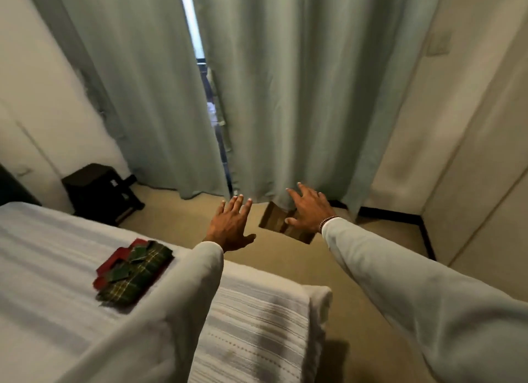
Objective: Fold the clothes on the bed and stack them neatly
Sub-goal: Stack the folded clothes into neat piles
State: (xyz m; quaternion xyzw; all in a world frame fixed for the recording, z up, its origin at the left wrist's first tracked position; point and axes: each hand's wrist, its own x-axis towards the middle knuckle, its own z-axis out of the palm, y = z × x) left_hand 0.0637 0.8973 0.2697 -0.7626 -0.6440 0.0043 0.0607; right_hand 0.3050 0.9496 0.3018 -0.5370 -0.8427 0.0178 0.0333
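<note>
On the far left, beside the wall, we see a dark stool (103, 192) on the beige floor. Nearer us, the bed (51, 268) with its white striped cover holds a folded stack of clothes (133, 271): a green plaid piece on top, red fabric showing beneath. Our left hand (231, 225) reaches forward over the floor past the bed's edge, fingers straight, holding nothing. To its right, our right hand (310, 209), with a beaded bracelet (328, 222) at the wrist, is spread wide and holds nothing, above a small wooden box (281, 225) at the hem of the grey-green curtains (300, 97).
</note>
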